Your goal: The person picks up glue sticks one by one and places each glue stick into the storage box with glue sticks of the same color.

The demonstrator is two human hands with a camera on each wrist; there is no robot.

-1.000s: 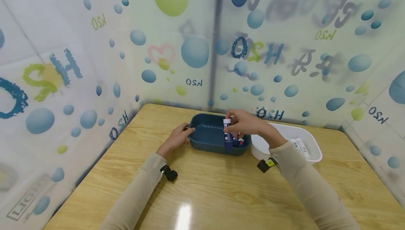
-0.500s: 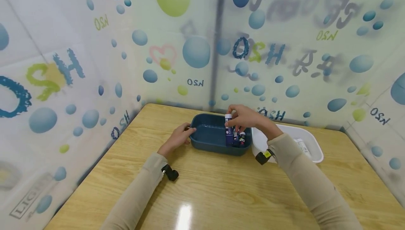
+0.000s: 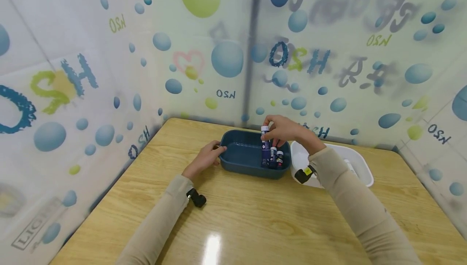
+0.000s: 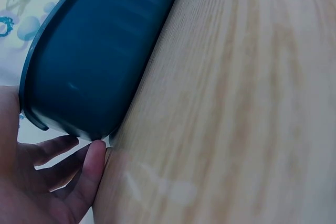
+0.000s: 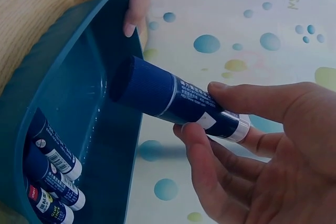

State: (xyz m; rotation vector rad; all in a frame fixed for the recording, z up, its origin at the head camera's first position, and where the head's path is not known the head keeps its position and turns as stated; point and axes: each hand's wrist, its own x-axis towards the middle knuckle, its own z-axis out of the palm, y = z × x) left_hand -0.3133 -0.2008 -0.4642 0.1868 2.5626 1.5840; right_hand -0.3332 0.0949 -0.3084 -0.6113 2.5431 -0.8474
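My right hand (image 3: 282,129) pinches a dark blue glue stick (image 5: 173,95) by its white-ended part, between thumb and fingers. It is held tilted above the right part of a dark blue plastic bin (image 3: 240,172). Three more glue sticks lean side by side in that bin; one glue stick (image 5: 47,203) has a red patch on its label. My left hand (image 3: 205,159) holds the bin's left end. Its thumb (image 5: 134,17) hooks over the rim, and in the left wrist view the fingers (image 4: 58,148) lie against the outer wall.
A white bin (image 3: 361,163) stands right of the blue one, partly hidden by my right forearm; a white-ended tube (image 3: 351,167) lies inside. Both bins stand on a wooden table (image 3: 248,220). Behind it hangs a patterned curtain (image 3: 204,107).
My right hand has risen slightly and moved away from me, raising the glue stick. More of the glue sticks beside it now shows. The left hand keeps its hold on the bin.
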